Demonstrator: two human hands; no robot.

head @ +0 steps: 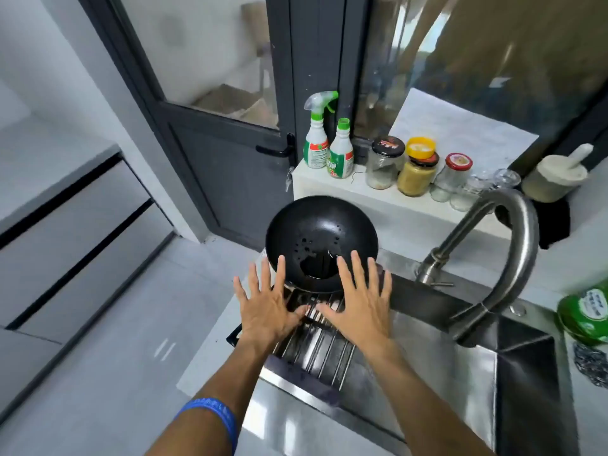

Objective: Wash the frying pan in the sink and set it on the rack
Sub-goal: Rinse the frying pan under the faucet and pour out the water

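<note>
A black frying pan [320,232] lies upside down on the far end of a metal roll-up rack [324,352], its wet rounded bottom facing up. The rack spans the left end of the steel sink [460,383]. My left hand [265,304] hovers flat with fingers spread just in front of the pan, fingertips at its near left edge. My right hand [360,299] is spread the same way beside it, fingertips over the pan's near right edge. Neither hand holds anything. The pan's handle is hidden.
A curved steel faucet [513,245] arches over the sink on the right. A green dish soap bottle [585,312] and steel scrubber [592,363] sit far right. Two spray bottles [325,143] and several jars [418,169] line the ledge behind. A dark door [227,179] stands left.
</note>
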